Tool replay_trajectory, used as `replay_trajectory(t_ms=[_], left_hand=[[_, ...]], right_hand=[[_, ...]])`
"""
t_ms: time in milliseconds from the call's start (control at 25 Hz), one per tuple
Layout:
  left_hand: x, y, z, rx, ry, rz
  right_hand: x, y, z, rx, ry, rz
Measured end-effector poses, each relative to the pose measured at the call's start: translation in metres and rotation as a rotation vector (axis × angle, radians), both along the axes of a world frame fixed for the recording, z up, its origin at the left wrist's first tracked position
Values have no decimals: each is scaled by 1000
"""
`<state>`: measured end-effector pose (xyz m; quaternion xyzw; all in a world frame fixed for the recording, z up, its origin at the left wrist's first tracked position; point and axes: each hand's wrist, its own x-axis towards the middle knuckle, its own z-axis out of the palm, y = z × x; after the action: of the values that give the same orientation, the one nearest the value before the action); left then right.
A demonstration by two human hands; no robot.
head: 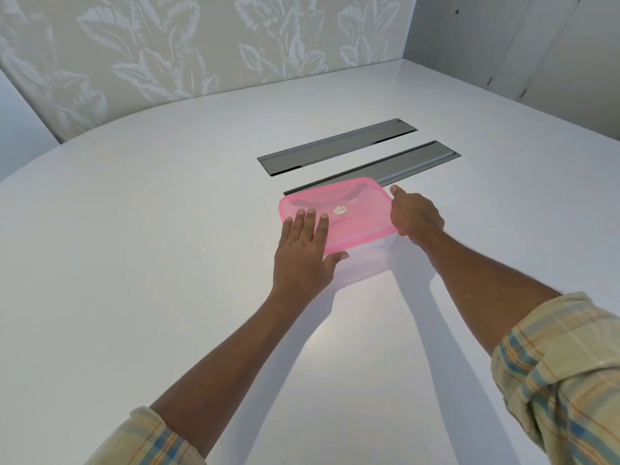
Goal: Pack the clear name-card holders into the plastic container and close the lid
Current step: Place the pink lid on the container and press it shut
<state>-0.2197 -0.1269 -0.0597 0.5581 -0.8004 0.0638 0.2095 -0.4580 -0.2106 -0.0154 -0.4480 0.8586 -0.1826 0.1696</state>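
Note:
A clear plastic container (365,260) stands on the white table with its translucent pink lid (355,213) lying flat on top. My left hand (303,253) rests palm-down on the lid's near left corner, fingers spread on top and thumb under the front rim. My right hand (414,214) grips the lid's right edge, with the thumb pressing near the far right corner. The name-card holders cannot be made out through the lid and walls.
Two dark recessed cable slots (337,146) (419,162) lie in the white table (167,263) just behind the container. A leaf-patterned wall (201,45) stands beyond the far table edge, and pale cabinet doors (536,45) at the right.

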Motion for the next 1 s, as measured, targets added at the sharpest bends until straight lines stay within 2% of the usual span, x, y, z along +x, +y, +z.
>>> replay_trajectory(t_ms=[400, 600, 720, 800, 920, 1000], left_hand=[[1, -3, -4, -61, -1, 9], [0, 1, -3, -38, 8, 17], [0, 4, 4, 21, 45, 17], [3, 1, 12, 41, 133, 52], [8, -20, 32, 42, 451, 276], [12, -48, 49, 240, 693, 502]], right_hand=[[-6, -8, -2, 131, 9, 17], [-7, -9, -4, 87, 30, -1], [-8, -13, -6, 59, 127, 29], [-13, -17, -6, 51, 124, 45], [-17, -27, -6, -4, 66, 59], [-12, -39, 2, -76, 9, 134]])
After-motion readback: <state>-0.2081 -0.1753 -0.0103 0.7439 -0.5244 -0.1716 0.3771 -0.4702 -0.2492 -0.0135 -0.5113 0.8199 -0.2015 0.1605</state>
